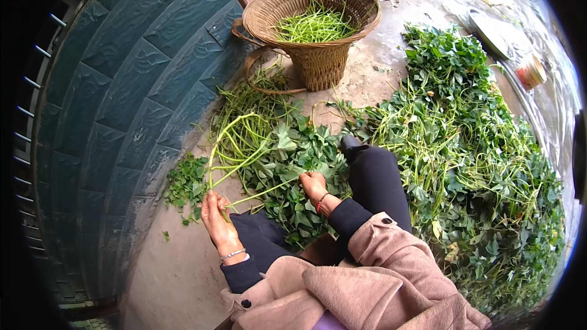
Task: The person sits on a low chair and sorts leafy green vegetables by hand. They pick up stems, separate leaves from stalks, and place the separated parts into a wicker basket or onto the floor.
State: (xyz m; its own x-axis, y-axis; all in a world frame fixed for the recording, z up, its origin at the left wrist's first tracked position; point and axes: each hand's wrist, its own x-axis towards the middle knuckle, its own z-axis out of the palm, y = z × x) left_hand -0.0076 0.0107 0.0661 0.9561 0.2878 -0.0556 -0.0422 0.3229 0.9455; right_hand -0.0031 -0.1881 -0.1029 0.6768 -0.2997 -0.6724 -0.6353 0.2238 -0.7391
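My left hand grips the lower part of a long green vine, which arches up and bends over to the right with its leaf stalks. Across from it, my right hand pinches the far end of a thin leaf stalk that runs taut between both hands. Whether that stalk is still joined to the vine is hidden by my left fingers. Below and behind my hands lies a pile of broad green leaves. Bare stalks and vines are heaped just beyond it.
A woven wicker basket with straps holds cut green stalks. A large heap of leafy vines spreads along the right. Small leaves lie by the blue-green tiled wall. A tub lies tipped near plastic sheeting.
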